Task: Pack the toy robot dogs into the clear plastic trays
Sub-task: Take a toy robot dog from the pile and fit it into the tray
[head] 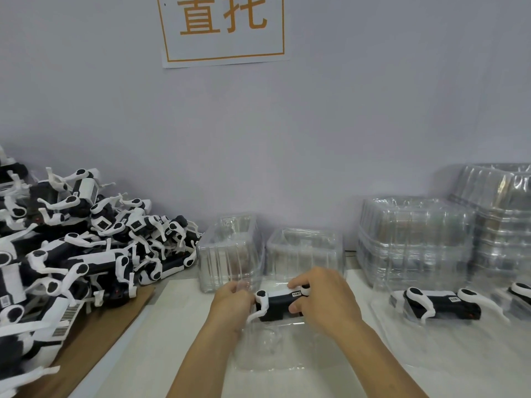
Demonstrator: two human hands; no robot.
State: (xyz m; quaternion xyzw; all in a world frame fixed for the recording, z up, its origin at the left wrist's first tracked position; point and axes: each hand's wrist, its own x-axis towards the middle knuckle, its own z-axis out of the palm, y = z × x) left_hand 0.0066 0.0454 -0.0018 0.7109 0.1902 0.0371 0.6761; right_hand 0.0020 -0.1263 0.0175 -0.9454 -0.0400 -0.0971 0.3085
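Observation:
A black-and-white toy robot dog (277, 305) is held between both hands over a clear plastic tray (270, 351) on the white table. My left hand (232, 304) grips its left end by the white leg joint. My right hand (321, 297) curls over its right end, thumb underneath. On the right, another toy dog (442, 307) lies in a clear tray (385, 308), and part of a further dog (521, 294) shows at the frame edge.
A big heap of loose toy dogs (80, 245) covers the left, partly on brown cardboard (94, 340). Two short stacks of clear trays (230, 251) stand behind the hands, taller tray stacks (416, 239) at the right. A grey wall with a sign (224, 27) stands behind.

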